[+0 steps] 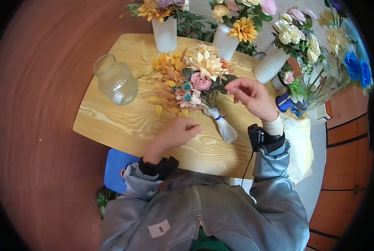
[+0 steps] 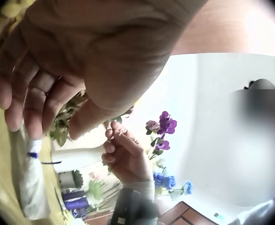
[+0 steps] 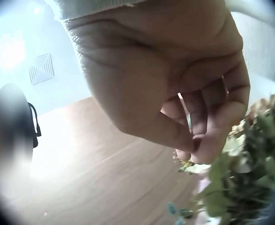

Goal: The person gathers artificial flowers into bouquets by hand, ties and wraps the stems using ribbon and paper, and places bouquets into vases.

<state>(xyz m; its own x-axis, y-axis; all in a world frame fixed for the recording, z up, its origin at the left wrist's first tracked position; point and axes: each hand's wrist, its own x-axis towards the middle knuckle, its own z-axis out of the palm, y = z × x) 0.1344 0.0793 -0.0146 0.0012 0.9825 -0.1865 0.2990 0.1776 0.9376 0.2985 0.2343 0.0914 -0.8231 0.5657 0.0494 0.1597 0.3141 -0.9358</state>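
A bouquet (image 1: 201,81) of cream, pink and orange flowers with yellow leaves lies on the wooden table (image 1: 132,121). White wrapping (image 1: 226,129) covers its stem end, bound with a blue tie (image 1: 219,117). My left hand (image 1: 176,134) is in front of the bouquet, left of the wrapped stems. Its fingers (image 2: 34,110) are loosely bent, apart from the thumb, with nothing between them. My right hand (image 1: 251,98) is raised at the bouquet's right side, beside its green leaves (image 3: 254,159). Its fingers are curled, thumb tip against a fingertip, and no held thing shows.
A clear glass vase (image 1: 118,83) stands at the table's left. Several white vases (image 1: 166,35) of flowers line the back edge. At the right are a blue ribbon spool (image 1: 284,102), blue roses (image 1: 356,67) and pale wrapping sheets (image 1: 300,146). A blue stool (image 1: 118,169) is below the front edge.
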